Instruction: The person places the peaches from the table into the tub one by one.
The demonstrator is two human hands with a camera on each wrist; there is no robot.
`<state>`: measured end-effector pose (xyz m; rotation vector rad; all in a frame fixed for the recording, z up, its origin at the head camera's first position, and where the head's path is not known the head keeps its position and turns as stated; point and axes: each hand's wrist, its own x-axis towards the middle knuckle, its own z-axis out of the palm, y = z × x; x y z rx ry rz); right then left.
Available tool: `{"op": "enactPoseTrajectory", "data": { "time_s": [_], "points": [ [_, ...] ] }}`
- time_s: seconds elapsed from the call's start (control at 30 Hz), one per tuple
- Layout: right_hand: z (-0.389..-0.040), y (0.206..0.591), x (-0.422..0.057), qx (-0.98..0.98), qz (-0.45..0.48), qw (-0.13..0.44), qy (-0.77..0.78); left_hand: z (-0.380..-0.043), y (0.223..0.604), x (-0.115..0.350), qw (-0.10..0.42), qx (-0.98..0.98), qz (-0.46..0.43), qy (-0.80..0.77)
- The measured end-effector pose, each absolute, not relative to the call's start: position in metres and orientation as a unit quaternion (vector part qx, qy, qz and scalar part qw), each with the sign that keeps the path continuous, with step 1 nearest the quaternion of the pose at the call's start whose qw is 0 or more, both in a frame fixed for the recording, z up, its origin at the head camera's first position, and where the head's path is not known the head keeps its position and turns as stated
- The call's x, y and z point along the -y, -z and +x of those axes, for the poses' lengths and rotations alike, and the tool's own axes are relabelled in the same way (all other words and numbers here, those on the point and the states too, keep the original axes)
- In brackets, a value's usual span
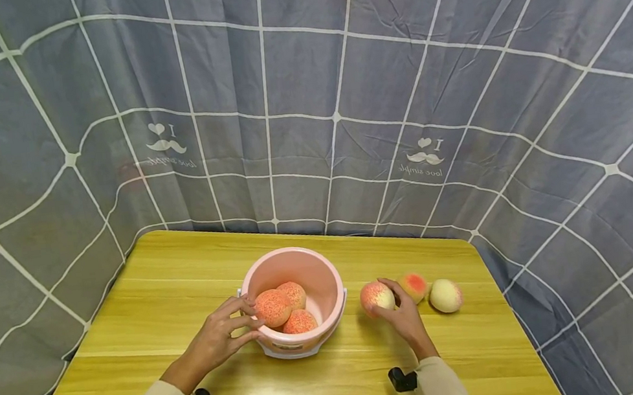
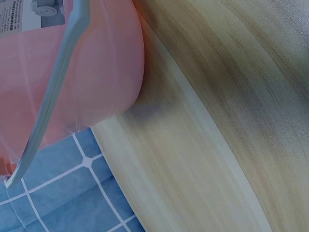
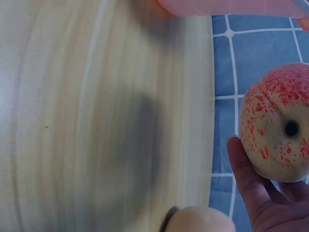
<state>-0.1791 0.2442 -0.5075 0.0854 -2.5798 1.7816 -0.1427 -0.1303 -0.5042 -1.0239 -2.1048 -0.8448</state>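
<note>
At centre of the head view, on a yellow wood-grain table point(image 1: 195, 263): one pink bucket point(image 1: 294, 260), upright, holding three orange-red speckled peaches point(image 1: 273, 309), one of them against the left wall. Left hand point(image 1: 221, 338): at the bucket's left rim, fingers part-bent and spread, tips beside that leftmost peach; whether they pinch the fruit or the rim cannot be told from this angle. Right hand point(image 1: 406, 319): to the right of the bucket and apart from it, thumb and fingers closed around one cream peach with red speckling point(image 1: 376, 296). Just beside this hand, on the table: one orange peach with a red patch point(image 1: 414, 286); next to it, one pale yellow peach point(image 1: 446, 295). Both forearms in cream sleeves point(image 1: 440, 385). Behind: grey-blue curtain point(image 1: 302, 75) with white grid lines.

Left wrist view: bucket's outer side, with a pale handle point(image 2: 50, 92) hanging slantwise across it and part of a printed label point(image 2: 29, 14) at upper left. Left hand out of frame.

Right wrist view: speckled peach at right edge, a dark hole point(image 3: 291, 128) facing the camera, fingers supporting it from below and the side. Bucket's edge along the top.
</note>
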Motion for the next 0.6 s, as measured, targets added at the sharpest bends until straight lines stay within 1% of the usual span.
{"op": "enactPoseTrajectory", "data": {
  "time_s": [0.1, 0.17, 0.3, 0.6],
  "points": [
    [-0.186, 0.514, -0.246, 0.821, 0.028, 0.005, -0.571, -0.143, 0.505, 0.13, 0.324, 0.799, -0.391, 0.323],
    [-0.186, 0.508, -0.244, 0.821, 0.031, 0.006, -0.571, -0.143, 0.505, 0.13, 0.325, 0.797, -0.393, 0.324],
    [-0.18, 0.483, -0.234, 0.819, 0.046, 0.001, -0.572, -0.143, 0.504, 0.13, 0.328, 0.794, -0.396, 0.324],
    [-0.186, 0.47, -0.226, 0.818, 0.067, 0.009, -0.572, -0.144, 0.505, 0.129, 0.33, 0.792, -0.398, 0.326]
  ]
}}
